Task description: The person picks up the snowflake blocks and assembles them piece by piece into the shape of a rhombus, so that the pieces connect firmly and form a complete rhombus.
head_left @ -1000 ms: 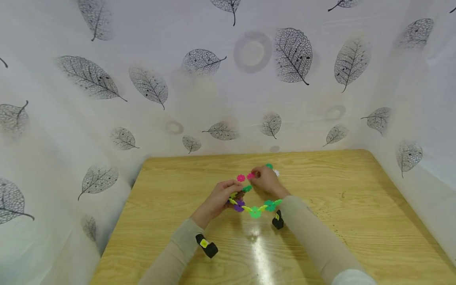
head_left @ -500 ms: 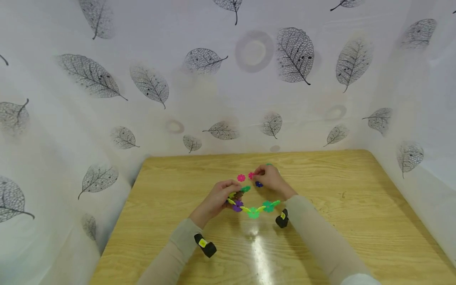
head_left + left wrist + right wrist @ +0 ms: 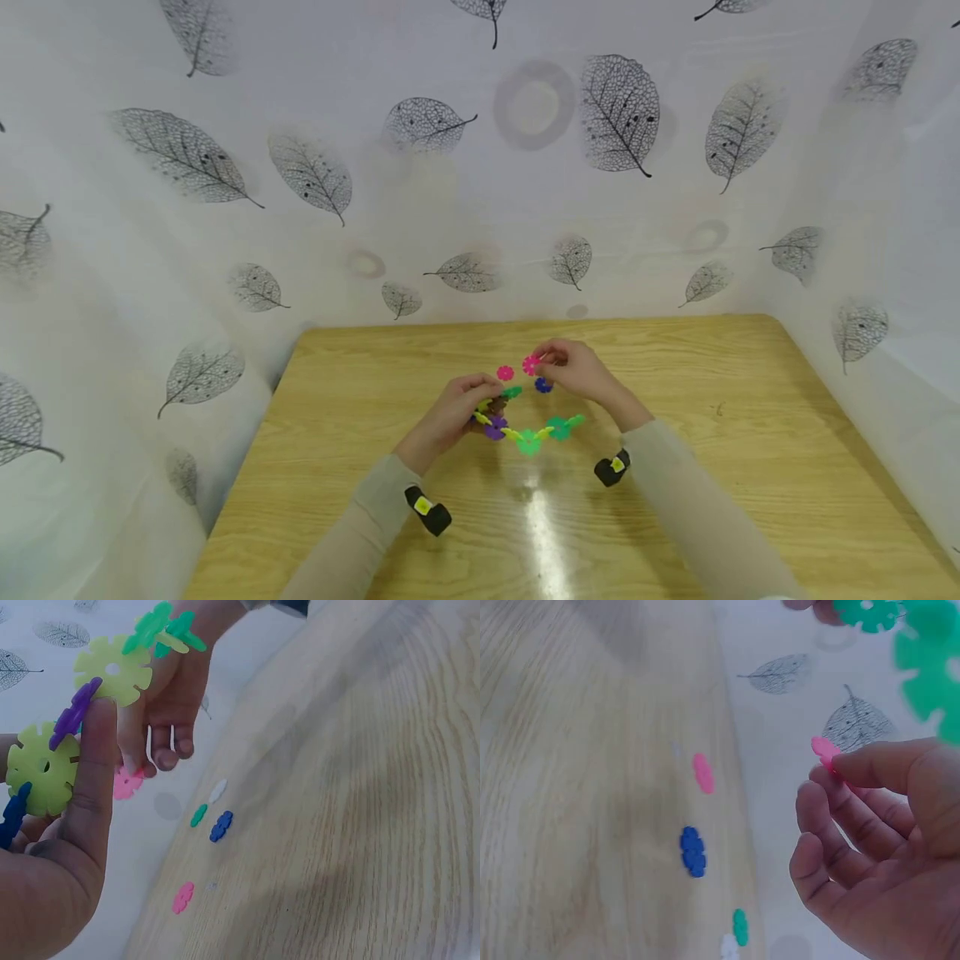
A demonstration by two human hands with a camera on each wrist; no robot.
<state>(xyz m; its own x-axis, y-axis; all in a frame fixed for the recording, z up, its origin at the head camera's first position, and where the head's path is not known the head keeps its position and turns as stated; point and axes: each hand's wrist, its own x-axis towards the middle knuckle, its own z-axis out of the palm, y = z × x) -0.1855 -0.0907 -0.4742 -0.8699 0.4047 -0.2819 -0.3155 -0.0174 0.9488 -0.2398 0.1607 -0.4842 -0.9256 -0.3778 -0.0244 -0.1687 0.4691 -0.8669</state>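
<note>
My left hand (image 3: pixel 450 414) grips one part of a chain of notched, flower-shaped plastic discs (image 3: pixel 528 442). Purple, yellow, green, brown and blue pieces are slotted together in it, and the chain hangs in a curve toward the right. Close up in the left wrist view, a yellow disc (image 3: pixel 43 769) and a purple disc (image 3: pixel 75 714) lie against the fingers. Between thumb and forefinger, my right hand (image 3: pixel 583 375) pinches a single pink disc (image 3: pixel 530 365), raised over the far part of the table. The chain's green end disc (image 3: pixel 512 392) sticks out beside the left fingertips.
Loose on the wooden table (image 3: pixel 337 467) lie another pink disc (image 3: pixel 506 373) and a blue disc (image 3: pixel 543 385). A green disc (image 3: pixel 199 815) and a white disc (image 3: pixel 218 791) lie farther along, hidden behind the right hand in the head view. A leaf-patterned curtain (image 3: pixel 465 200) borders the table.
The right hand has lifted the pink disc off the table and turned it, its wrist swinging right. This uncovers the blue disc. The left hand keeps its hold on the chain, shifting slightly left.
</note>
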